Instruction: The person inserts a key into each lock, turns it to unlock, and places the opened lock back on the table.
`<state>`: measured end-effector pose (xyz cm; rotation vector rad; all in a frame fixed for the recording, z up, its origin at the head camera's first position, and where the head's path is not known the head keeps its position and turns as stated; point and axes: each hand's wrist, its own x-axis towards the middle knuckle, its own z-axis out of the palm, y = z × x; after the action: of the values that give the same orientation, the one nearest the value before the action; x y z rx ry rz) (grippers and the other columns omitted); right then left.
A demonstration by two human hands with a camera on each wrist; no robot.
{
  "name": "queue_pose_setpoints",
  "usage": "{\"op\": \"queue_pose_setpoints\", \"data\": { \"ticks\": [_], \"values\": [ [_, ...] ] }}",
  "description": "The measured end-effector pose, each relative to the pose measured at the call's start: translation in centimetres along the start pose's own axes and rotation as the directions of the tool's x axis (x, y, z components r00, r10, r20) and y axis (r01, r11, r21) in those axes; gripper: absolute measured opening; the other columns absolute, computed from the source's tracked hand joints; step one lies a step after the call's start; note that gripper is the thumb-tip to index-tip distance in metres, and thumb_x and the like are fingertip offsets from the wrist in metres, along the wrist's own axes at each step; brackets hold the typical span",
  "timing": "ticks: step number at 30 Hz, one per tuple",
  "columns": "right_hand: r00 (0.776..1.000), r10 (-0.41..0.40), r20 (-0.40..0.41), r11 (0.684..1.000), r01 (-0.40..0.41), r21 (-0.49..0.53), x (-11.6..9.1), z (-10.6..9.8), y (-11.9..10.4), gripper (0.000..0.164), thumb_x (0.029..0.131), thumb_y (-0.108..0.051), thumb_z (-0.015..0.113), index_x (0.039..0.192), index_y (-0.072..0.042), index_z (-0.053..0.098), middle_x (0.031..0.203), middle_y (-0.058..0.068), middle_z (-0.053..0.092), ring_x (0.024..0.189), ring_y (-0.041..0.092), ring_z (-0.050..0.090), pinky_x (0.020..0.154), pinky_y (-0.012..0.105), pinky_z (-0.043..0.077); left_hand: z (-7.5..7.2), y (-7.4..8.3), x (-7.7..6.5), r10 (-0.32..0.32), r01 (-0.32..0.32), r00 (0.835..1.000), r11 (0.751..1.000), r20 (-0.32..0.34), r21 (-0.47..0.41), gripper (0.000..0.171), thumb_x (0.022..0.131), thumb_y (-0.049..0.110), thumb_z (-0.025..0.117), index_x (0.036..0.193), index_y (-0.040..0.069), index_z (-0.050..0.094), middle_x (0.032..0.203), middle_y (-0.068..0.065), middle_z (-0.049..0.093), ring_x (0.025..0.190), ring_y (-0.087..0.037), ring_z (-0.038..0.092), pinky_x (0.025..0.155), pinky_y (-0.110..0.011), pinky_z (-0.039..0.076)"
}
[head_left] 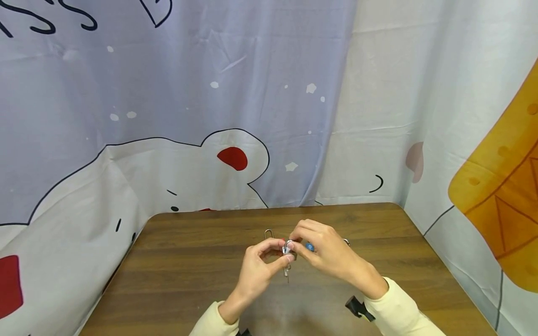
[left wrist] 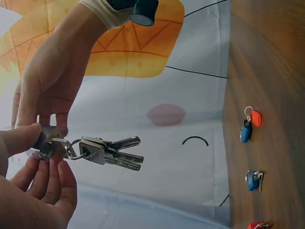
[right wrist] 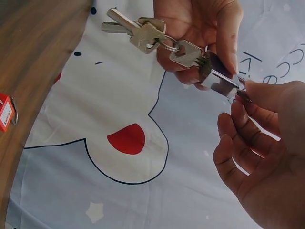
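A small silver padlock (right wrist: 220, 82) is held up above the table between both hands. My left hand (head_left: 259, 266) grips its body between thumb and fingers. At the other end, the thumb and fingers of my right hand (head_left: 325, 247) pinch the shackle (right wrist: 242, 90). One key (right wrist: 187, 53) sits in the lock, and a bunch of silver keys (left wrist: 112, 152) hangs from it on a ring. Fingers cover part of the lock, so I cannot tell whether the shackle is fully seated.
On the wooden table (head_left: 189, 270) lie a red padlock (right wrist: 5, 113), a blue item with keys (left wrist: 254, 180), and another blue item (left wrist: 246, 131) beside a red piece (left wrist: 256, 118) with a ring. A printed curtain (head_left: 286, 112) hangs behind the table.
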<state>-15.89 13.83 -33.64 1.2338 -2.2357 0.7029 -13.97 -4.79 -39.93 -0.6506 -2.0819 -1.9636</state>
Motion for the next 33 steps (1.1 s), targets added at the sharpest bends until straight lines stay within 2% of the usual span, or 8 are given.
{"op": "queue_pose_setpoints", "data": {
  "ticks": [7,14,17,21,24,28,33],
  "values": [
    [1.0,0.018,-0.02,1.0,-0.018,0.006,0.2,-0.3,-0.2,0.008,0.091,-0.025,0.059,0.086,-0.019,0.063,0.084,-0.013,0.059,0.079,-0.001,0.055,0.071,0.017,0.047,0.1,-0.2,0.0,0.014,-0.014,1.0,1.0,-0.007,0.004,0.025,0.076,0.015,0.076,0.097,0.006,0.067,0.096,-0.015,0.069,0.082,-0.007,0.064,0.081,-0.028,0.054],
    [0.994,0.083,-0.074,0.996,-0.084,-0.007,0.0,0.0,-0.2,0.005,0.086,-0.021,0.064,0.082,-0.02,0.063,0.078,-0.014,0.06,0.073,-0.001,0.057,0.065,0.02,0.049,0.1,0.0,-0.2,-0.044,0.044,0.998,0.999,-0.04,0.0,0.026,0.073,0.012,0.078,0.096,0.004,0.067,0.095,-0.02,0.068,0.082,-0.008,0.065,0.081,-0.027,0.055],
    [0.988,0.117,-0.101,0.993,-0.119,-0.012,0.0,0.1,-0.2,0.007,0.083,-0.02,0.065,0.078,-0.022,0.062,0.074,-0.015,0.06,0.069,-0.002,0.056,0.062,0.018,0.047,0.2,0.6,-0.2,-0.054,0.055,0.997,0.998,-0.058,0.021,0.025,0.073,0.007,0.077,0.095,0.001,0.066,0.092,-0.021,0.068,0.081,-0.008,0.065,0.079,-0.029,0.055],
    [0.979,0.161,-0.126,0.987,-0.162,-0.003,-0.1,0.1,-0.2,0.011,0.081,-0.018,0.065,0.072,-0.024,0.059,0.069,-0.016,0.056,0.063,-0.001,0.052,0.057,0.016,0.043,0.2,2.1,-0.2,-0.028,0.031,0.998,0.998,-0.064,0.055,0.023,0.073,0.002,0.076,0.093,-0.003,0.066,0.089,-0.021,0.068,0.079,-0.008,0.063,0.078,-0.03,0.055],
    [0.973,0.19,-0.131,0.982,-0.19,0.011,-0.2,0.2,-0.2,0.016,0.083,-0.019,0.063,0.069,-0.025,0.058,0.066,-0.016,0.054,0.06,-0.002,0.049,0.055,0.016,0.041,0.2,2.9,-0.3,-0.013,0.018,0.998,0.997,-0.065,0.069,0.022,0.072,0.001,0.076,0.091,-0.002,0.065,0.088,-0.019,0.068,0.079,-0.008,0.063,0.078,-0.031,0.055],
    [0.966,0.222,-0.134,0.975,-0.22,0.032,-0.4,0.2,0.0,0.021,0.089,-0.021,0.06,0.068,-0.027,0.058,0.067,-0.017,0.054,0.058,-0.002,0.046,0.054,0.013,0.038,0.1,3.1,-0.4,-0.032,0.039,0.996,0.996,-0.084,0.085,0.021,0.072,0.002,0.076,0.09,0.001,0.066,0.087,-0.013,0.069,0.079,-0.009,0.064,0.078,-0.032,0.055],
    [0.96,0.243,-0.141,0.97,-0.24,0.039,-0.7,-0.2,0.3,0.015,0.09,-0.023,0.059,0.076,-0.025,0.062,0.071,-0.017,0.054,0.06,0.001,0.046,0.055,0.014,0.036,-0.4,2.9,-0.4,-0.071,0.08,0.992,0.993,-0.104,0.083,0.022,0.072,0.004,0.077,0.092,0.004,0.066,0.088,-0.01,0.069,0.08,-0.01,0.064,0.078,-0.029,0.055]
  ]
}}
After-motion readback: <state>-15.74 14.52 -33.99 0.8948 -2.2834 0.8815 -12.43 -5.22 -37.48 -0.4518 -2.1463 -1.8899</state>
